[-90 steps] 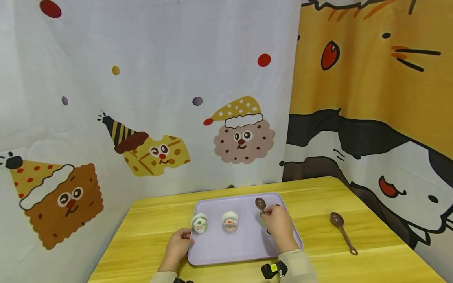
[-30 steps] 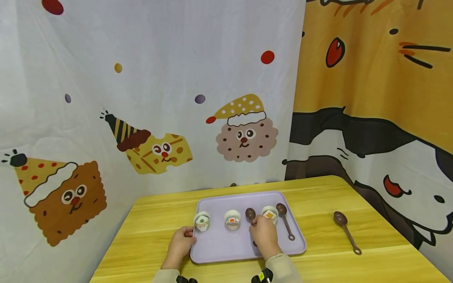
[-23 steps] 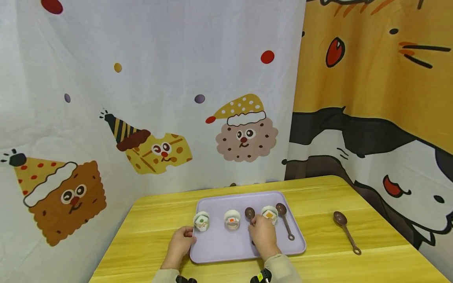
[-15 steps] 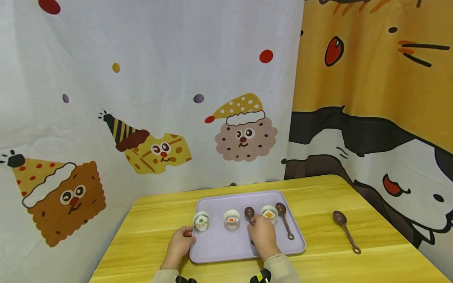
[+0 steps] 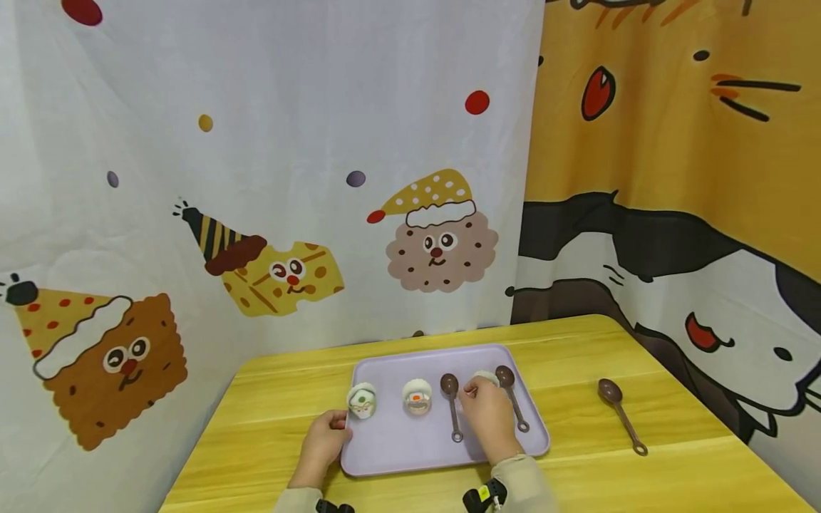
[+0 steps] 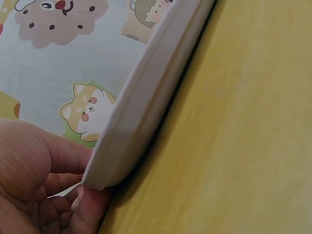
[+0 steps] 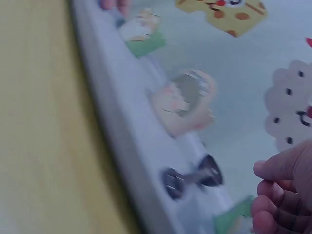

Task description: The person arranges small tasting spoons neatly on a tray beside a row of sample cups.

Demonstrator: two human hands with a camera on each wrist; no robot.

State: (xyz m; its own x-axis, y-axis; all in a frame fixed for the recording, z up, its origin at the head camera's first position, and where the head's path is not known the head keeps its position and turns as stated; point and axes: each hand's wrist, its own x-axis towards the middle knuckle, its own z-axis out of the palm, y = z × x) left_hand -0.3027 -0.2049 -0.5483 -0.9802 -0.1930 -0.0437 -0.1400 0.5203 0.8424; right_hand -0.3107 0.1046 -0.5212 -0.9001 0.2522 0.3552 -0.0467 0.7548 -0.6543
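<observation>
Setting brown spoons [image 5: 450, 390] on the tray [image 5: 398, 450], lower centre, seems the step; the right hand [image 5: 490, 422], loosely curled and empty, is just beside one. The left hand [image 5: 324, 443] grips the tray's edge. Next probably calls for reaching the lone spoon [image 5: 613, 395], lower right.

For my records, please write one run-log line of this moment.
left hand: grips tray; right hand: empty, over tray; on tray: two spoons, three cups; table: third spoon
</observation>
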